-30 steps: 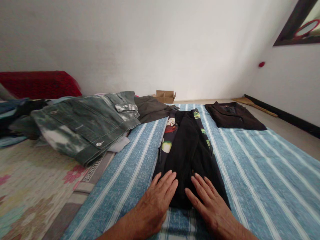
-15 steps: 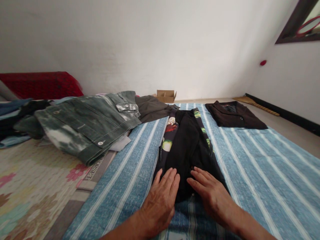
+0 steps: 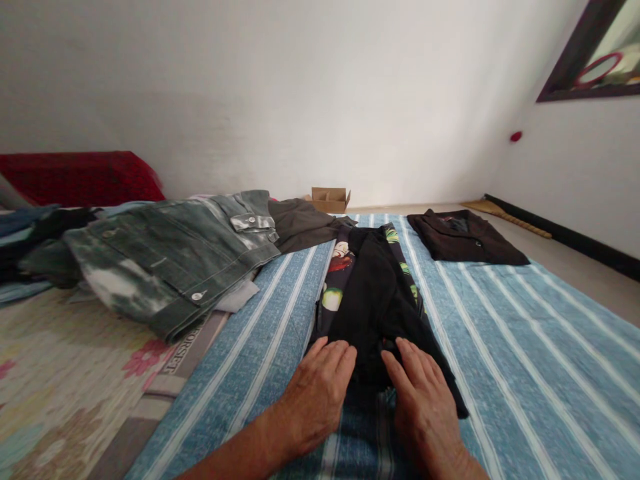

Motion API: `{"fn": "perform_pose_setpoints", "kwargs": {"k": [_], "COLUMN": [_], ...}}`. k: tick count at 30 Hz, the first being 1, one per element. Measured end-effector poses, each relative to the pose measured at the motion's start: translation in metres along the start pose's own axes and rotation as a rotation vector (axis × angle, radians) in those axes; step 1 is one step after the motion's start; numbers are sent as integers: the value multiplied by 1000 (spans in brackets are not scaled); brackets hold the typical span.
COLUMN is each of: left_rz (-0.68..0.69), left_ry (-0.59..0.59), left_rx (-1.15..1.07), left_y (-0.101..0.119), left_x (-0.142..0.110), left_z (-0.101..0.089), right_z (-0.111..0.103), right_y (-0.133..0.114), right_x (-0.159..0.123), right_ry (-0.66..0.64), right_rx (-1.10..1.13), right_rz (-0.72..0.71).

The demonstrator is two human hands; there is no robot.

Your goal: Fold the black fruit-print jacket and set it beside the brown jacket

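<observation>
A long, narrow folded black garment (image 3: 373,287) lies in front of me, with bright printed patches along both of its long sides. Over the left part of its near end, the fingers of my left hand (image 3: 320,383) are bent and held together, gripping the cloth. On the right part of that end my right hand (image 3: 423,390) grips the fabric, its fingers on top. Both thumbs are mostly hidden. The garment's near right corner sticks out beside my right hand.
A blue striped sheet (image 3: 270,300) lies underneath. To the left is a grey-green denim jacket (image 3: 170,253) over other clothes, next to a floral mat (image 3: 65,373). A folded dark brown garment (image 3: 465,237) lies far right. A small cardboard box (image 3: 330,200) stands by the wall.
My hands have gone from lying fairly flat on the black garment to curling at its near end. The right hand has turned and shifted right. The view has tilted up slightly.
</observation>
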State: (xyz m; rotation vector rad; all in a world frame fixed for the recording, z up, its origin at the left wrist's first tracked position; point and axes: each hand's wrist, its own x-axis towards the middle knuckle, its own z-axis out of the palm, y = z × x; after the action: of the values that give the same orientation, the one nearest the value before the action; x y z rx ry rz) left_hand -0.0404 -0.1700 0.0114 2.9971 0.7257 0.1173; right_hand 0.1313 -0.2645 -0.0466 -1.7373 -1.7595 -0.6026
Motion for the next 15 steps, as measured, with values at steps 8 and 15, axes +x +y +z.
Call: {"fn": "perform_pose_setpoints", "kwargs": {"k": [8,15], "left_rz": [5,-17], "left_ry": [-137,-221], "left_rx": [-13,-68], "left_y": [-3,-15], "left_x": [22,43], "left_z": [-37,-60], "right_z": [-7,-18], "right_y": [0,2], "right_x": [29,64], "right_ry": [-82,-144], "right_rx": [-105,-118], "right_rz": [80,133]}}
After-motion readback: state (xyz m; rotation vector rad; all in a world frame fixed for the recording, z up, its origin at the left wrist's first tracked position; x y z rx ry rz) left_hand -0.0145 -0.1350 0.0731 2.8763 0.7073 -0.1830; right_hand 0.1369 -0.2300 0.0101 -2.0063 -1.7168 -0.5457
